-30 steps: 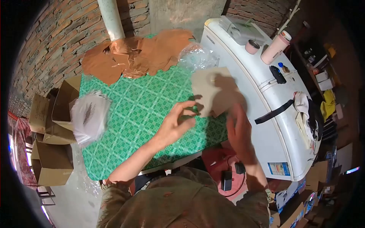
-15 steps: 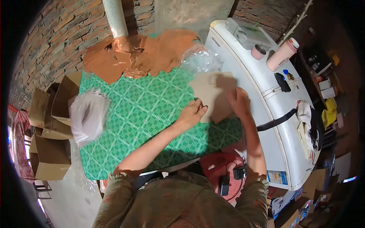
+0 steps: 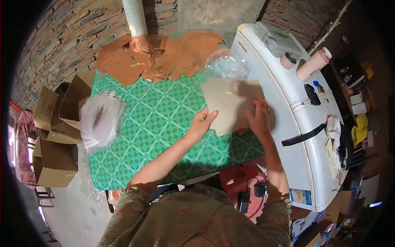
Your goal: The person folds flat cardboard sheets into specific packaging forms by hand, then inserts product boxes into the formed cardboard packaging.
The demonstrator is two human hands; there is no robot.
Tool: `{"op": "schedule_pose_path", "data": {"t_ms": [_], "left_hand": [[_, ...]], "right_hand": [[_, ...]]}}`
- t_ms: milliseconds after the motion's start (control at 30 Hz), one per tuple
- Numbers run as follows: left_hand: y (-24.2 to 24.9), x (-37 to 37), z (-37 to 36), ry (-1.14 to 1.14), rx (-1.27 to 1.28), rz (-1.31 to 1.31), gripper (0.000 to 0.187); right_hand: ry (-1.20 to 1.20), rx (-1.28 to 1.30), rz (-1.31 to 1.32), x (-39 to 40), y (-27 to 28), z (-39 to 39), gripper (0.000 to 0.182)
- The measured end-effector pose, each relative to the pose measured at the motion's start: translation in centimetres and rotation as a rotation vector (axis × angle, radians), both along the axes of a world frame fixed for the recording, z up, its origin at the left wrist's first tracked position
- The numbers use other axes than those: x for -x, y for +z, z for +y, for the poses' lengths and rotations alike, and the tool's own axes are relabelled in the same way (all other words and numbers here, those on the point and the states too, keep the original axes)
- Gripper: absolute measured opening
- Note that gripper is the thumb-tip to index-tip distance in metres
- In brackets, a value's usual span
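Person: seen from above, olive-brown sleeves at the bottom of the view, both forearms reaching away over the table.
Red stool: just beneath the near table edge, a black cable and small black plug lying on it.
Table: covered with a green checked cloth, its near edge running beside the person's body.
Left hand: lies flat, fingers together and loosely extended, resting on the near-left edge of the cardboard sheet; it presses rather than grips.
Right hand: spread palm-down on the sheet's right part, fingers open, nothing clasped in it.
Cardboard sheet: a flat grey-tan rectangle lying on the cloth at the table's right side, touching the white appliance; its long axis runs roughly left to right across the table, slightly skewed so that its far-left corner points toward the copper foil.
Stack of clear bags: at the left table edge, well apart from the hands.
Cardboard boxes: on the floor left of the table, flaps open.
White appliance: beside the table on the right, a black strap across it.
Pink tumbler: standing on the appliance's far end, a small pink cup near it.
Crumpled clear plastic: just beyond the sheet.
Copper foil: shiny sheets at the far table edge, against the brick wall.
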State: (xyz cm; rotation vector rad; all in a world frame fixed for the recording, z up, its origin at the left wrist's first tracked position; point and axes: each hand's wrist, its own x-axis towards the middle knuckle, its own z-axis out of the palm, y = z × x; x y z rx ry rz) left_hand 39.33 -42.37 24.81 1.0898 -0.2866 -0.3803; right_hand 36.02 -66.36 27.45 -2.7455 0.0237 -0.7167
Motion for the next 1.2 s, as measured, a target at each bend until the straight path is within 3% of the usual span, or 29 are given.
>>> {"op": "schedule_pose_path", "data": {"t_ms": [100, 200, 300, 367, 467, 500, 533, 633, 700, 767, 867, 1000, 1200], "left_hand": [[1.3, 0.3, 2.0, 0.055, 0.049, 0.002, 0.03], [2.3, -0.6, 7.2, 0.056, -0.277, -0.077, 0.026], [4.5, 0.4, 11.7, 0.221, -0.286, -0.308, 0.026], [4.9, 1.4, 15.0, 0.304, -0.267, -0.367, 0.028], [2.5, 2.9, 20.2, 0.397, -0.491, -0.345, 0.026], [1.0, 3.2, 21.8, 0.433, -0.58, -0.455, 0.034], [0.3, 3.9, 22.6, 0.468, -0.552, -0.401, 0.037], [-1.0, 5.3, 24.0, 0.55, -0.533, -0.318, 0.052], [-0.5, 5.7, 24.2, 0.545, -0.494, -0.24, 0.051], [-1.0, 5.5, 24.0, 0.559, -0.385, -0.258, 0.05], [-0.3, 5.7, 24.0, 0.615, -0.511, -0.396, 0.05], [-1.6, 5.5, 24.8, 0.474, -0.651, -0.319, 0.049], [-1.8, 6.5, 23.8, 0.571, -0.51, -0.341, 0.043]], "right_hand": [[0.088, -0.522, 0.025, 0.1, 2.4, 2.1, 0.043], [0.376, -0.885, -0.196, 0.3, 5.0, 6.0, 0.038], [0.484, -0.967, -0.252, 0.9, 7.2, 11.0, 0.029], [0.511, -0.98, -0.141, 0.4, 6.0, 13.6, 0.029], [0.597, -0.865, 0.021, -0.1, 4.8, 17.5, 0.029], [0.676, -0.956, 0.063, -0.7, 2.9, 19.0, 0.028], [0.751, -1.048, 0.108, -1.0, 2.0, 20.5, 0.028], [0.702, -0.997, 0.306, 0.0, 0.3, 22.8, 0.024], [0.646, -0.974, 0.422, 0.1, 0.3, 23.5, 0.021], [0.677, -0.986, 0.333, 0.0, 0.1, 24.0, 0.021], [0.719, -1.035, 0.245, 0.4, 1.7, 25.0, 0.024], [0.695, -1.075, 0.285, -0.3, -0.1, 25.0, 0.026], [0.678, -1.064, 0.296, 0.3, 0.2, 25.8, 0.035]]}}
